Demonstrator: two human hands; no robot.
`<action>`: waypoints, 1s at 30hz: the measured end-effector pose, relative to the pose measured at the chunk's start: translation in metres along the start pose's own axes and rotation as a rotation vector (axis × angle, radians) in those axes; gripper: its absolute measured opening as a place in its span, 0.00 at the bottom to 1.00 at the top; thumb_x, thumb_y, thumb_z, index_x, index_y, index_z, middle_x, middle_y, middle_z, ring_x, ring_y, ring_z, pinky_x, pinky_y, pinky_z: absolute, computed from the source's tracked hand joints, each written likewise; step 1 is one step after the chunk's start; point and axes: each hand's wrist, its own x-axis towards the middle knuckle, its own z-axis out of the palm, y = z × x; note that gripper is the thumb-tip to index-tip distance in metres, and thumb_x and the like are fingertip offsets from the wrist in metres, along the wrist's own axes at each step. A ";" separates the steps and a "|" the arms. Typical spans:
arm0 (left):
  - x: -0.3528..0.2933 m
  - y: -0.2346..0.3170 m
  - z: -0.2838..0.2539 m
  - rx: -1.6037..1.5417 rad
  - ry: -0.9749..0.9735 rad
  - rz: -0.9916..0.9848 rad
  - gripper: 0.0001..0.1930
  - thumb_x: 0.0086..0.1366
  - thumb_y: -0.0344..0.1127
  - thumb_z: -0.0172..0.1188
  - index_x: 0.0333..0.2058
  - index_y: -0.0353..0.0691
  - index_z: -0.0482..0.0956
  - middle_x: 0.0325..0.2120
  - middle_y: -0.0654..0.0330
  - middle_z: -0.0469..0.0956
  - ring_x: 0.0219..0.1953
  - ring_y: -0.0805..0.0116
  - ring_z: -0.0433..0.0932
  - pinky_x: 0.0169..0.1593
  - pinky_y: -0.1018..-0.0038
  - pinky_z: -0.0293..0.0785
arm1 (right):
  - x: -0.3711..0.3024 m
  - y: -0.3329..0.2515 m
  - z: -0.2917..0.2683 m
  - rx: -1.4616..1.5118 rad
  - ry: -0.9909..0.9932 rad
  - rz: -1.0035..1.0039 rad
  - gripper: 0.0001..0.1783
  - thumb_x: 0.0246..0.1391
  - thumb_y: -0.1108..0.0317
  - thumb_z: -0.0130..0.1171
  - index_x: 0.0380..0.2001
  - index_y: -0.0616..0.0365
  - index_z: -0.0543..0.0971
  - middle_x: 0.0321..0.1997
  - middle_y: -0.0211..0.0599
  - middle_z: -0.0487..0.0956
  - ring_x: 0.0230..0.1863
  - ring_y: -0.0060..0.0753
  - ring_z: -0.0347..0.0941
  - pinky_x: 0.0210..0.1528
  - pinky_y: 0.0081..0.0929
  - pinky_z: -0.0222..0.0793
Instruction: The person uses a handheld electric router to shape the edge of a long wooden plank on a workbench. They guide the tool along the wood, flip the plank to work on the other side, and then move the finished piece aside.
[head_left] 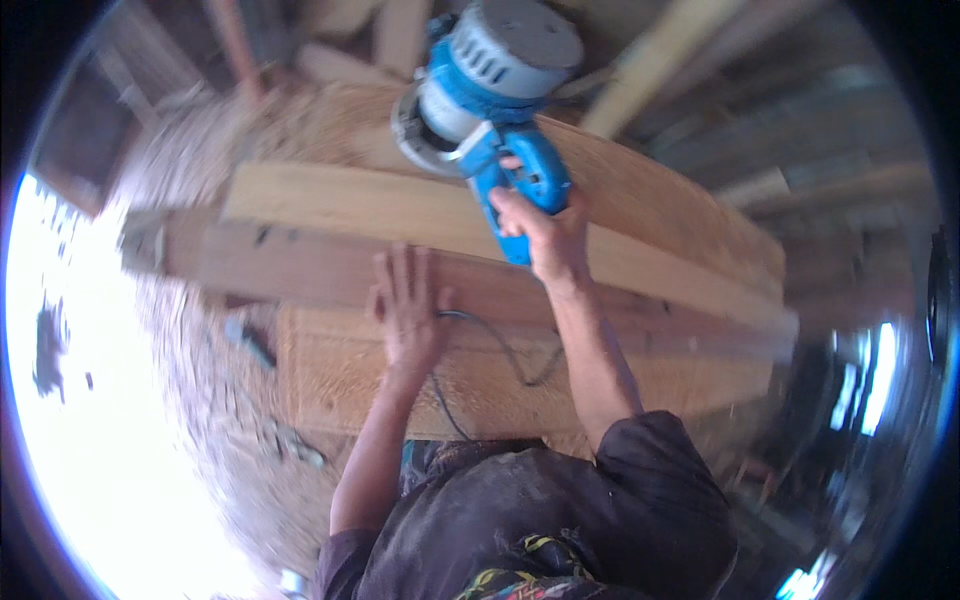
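My right hand [548, 228] is closed round the blue D-shaped handle of a power router [490, 85], a blue and grey tool with a round metal base ring. It is held over the far edge of the boards, tilted, its base toward the left. My left hand [410, 310] lies with fingers stretched on a reddish-brown plank [310, 262]. Beyond that plank runs a paler, yellowish board [350, 205]. A thin dark cable [505, 345] loops beside my left hand, across the near wooden board, down toward my body.
A wide sawdust-covered board [340, 365] lies nearest me. Left of it, a small blue-grey tool [250, 342] rests among wood shavings [200, 370]. Lengths of timber [660, 65] stand or lie at the back. Bright light washes out the left side; the right is blurred.
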 end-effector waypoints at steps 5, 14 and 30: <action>-0.009 0.013 -0.001 0.062 0.031 0.050 0.35 0.76 0.52 0.51 0.76 0.47 0.55 0.78 0.50 0.48 0.79 0.41 0.42 0.71 0.47 0.47 | -0.105 -0.052 -0.106 0.014 0.319 0.008 0.19 0.54 0.77 0.69 0.50 0.61 0.81 0.22 0.27 0.74 0.22 0.19 0.69 0.27 0.26 0.66; -0.048 0.024 -0.015 0.148 0.225 0.283 0.31 0.76 0.48 0.54 0.73 0.46 0.63 0.72 0.45 0.62 0.74 0.44 0.59 0.68 0.45 0.61 | -0.334 -0.099 -0.298 0.157 0.929 -0.088 0.17 0.54 0.78 0.68 0.47 0.58 0.80 0.23 0.27 0.74 0.20 0.19 0.66 0.25 0.26 0.63; -0.065 0.555 0.105 -0.306 -0.248 1.045 0.16 0.68 0.44 0.66 0.51 0.45 0.81 0.49 0.52 0.82 0.50 0.47 0.82 0.51 0.54 0.78 | -0.471 -0.056 -0.570 0.174 1.568 0.016 0.18 0.53 0.77 0.70 0.48 0.60 0.80 0.27 0.30 0.77 0.20 0.23 0.69 0.23 0.27 0.65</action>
